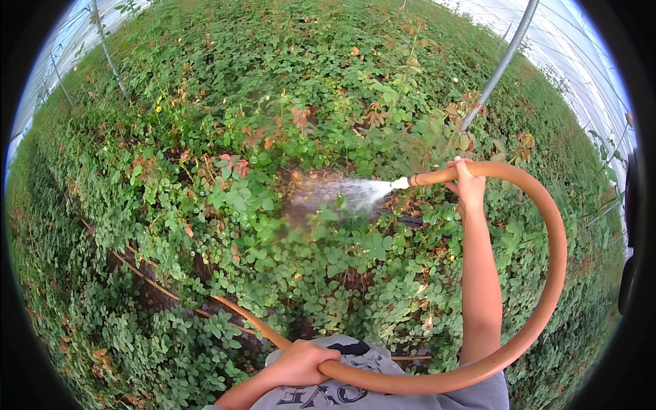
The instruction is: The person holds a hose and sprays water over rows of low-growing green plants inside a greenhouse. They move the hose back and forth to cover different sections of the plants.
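Note:
My right hand (469,183) grips an orange-brown hose (556,241) just behind its front end, with the arm stretched forward over the plants. At the tip a white spray nozzle (400,183) points left, and a fan of water (359,192) shoots from it onto leafy rose bushes (246,205). Close to my waist, my left hand (303,361) is wrapped around a lower stretch of the same hose. Between both hands the hose bends in a wide loop on the right. Past my left hand it runs down into the foliage at the left.
A metal post (502,64) rises from the bushes at the right, and a thinner post (108,48) stands at the far left. White plastic greenhouse sheeting (574,56) borders the rows. Along the dark path, a thin hose line (146,279) lies between plants.

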A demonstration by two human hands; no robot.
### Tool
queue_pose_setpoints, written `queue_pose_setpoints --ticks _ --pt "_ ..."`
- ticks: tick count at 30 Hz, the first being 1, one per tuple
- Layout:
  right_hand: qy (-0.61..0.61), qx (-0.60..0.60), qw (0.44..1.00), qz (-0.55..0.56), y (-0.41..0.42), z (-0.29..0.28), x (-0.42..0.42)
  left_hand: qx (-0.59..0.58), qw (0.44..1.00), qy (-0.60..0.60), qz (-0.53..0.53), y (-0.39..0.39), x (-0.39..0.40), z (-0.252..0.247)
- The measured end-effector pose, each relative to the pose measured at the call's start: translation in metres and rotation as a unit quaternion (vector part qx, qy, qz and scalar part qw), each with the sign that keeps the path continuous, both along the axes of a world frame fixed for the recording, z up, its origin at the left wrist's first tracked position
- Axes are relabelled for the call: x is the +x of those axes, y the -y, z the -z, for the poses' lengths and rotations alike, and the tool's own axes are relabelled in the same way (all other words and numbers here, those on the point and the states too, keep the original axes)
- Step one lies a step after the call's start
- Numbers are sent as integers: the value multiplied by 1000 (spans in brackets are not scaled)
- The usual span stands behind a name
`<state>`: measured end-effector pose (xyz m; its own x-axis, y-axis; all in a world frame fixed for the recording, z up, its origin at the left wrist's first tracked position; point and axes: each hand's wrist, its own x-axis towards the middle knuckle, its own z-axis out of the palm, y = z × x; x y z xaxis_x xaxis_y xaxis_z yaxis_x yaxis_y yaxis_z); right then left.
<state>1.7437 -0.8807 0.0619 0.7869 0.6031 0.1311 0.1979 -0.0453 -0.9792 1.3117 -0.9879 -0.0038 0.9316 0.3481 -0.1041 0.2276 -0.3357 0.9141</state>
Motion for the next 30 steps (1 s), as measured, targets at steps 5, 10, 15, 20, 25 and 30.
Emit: queue_pose_setpoints --ticks 5,10,15,20,25,30 --pt "-15 7 996 91 51 6 16 -7 999 10 37 -13 -2 -2" --pt "-11 3 996 91 66 0 4 -3 995 2 99 -25 -1 -2" --pt "-6 16 985 169 107 1 19 -7 993 4 114 -32 -9 0" --pt "8 30 984 175 109 -2 8 -29 990 22 139 -34 -5 8" --pt "19 2 977 210 143 1 39 -34 985 11 166 -31 0 12" --pt "35 35 980 194 147 4 34 -38 983 8 178 -21 12 16"
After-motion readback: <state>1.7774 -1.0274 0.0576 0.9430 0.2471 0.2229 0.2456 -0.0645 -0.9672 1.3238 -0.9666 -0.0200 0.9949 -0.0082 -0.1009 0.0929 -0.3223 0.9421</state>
